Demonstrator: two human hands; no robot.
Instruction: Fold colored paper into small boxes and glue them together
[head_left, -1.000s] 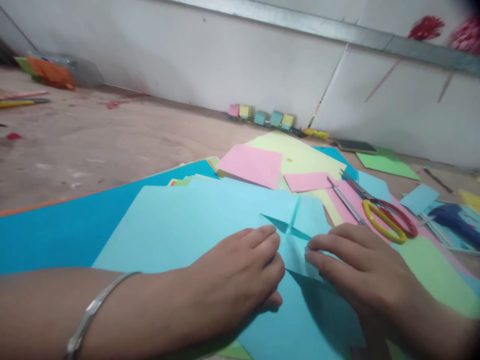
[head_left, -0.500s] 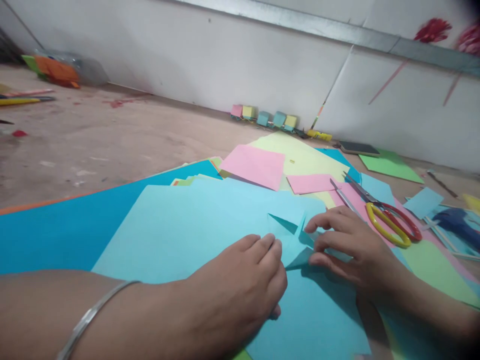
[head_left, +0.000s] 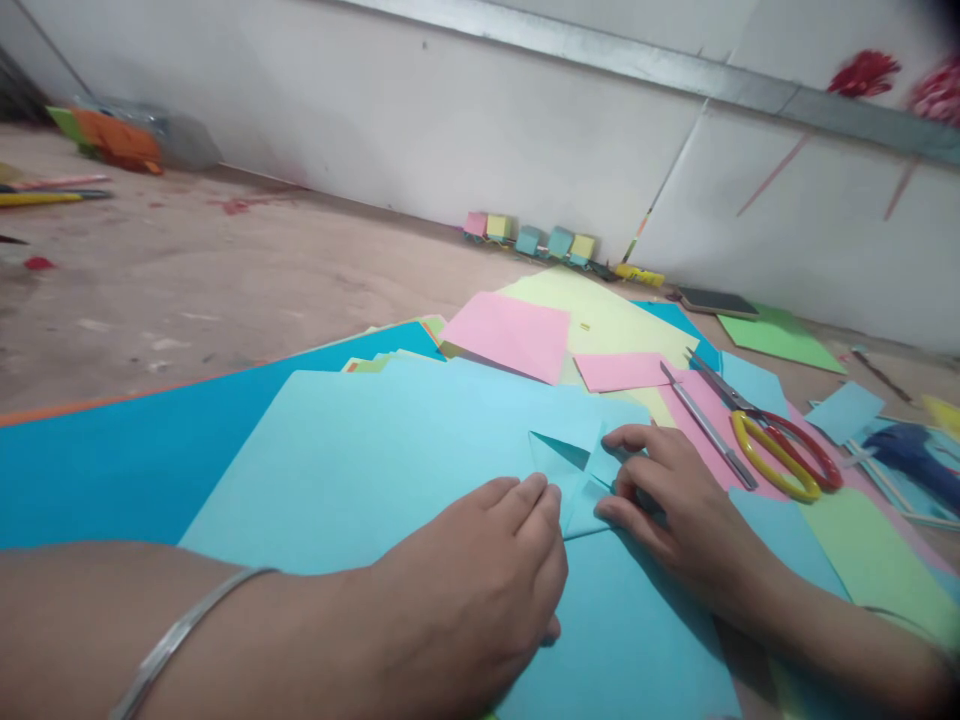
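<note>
A small piece of folded light blue paper [head_left: 583,503] with raised flaps lies between my hands, on a larger sheet of light blue paper [head_left: 360,460]. My left hand [head_left: 480,570] has its fingers bunched and bent over the left edge of the folded piece, holding it down; the fingertips are partly hidden. From the right, the curled fingers and thumb of my right hand [head_left: 675,500] hold the flaps on the other side. The folded piece's lower left part is hidden behind my left hand.
Scissors [head_left: 787,450] with red and yellow handles and a silver craft knife [head_left: 709,425] lie just beyond my right hand. A dark blue glue gun [head_left: 911,455] lies at the right. Small paper cubes [head_left: 529,239] stand by the wall. Pink paper [head_left: 510,330] lies behind the sheet.
My right hand has shifted slightly left and closer to my left hand. The raised flaps of the folded paper are pressed lower, and more of the craft knife shows.
</note>
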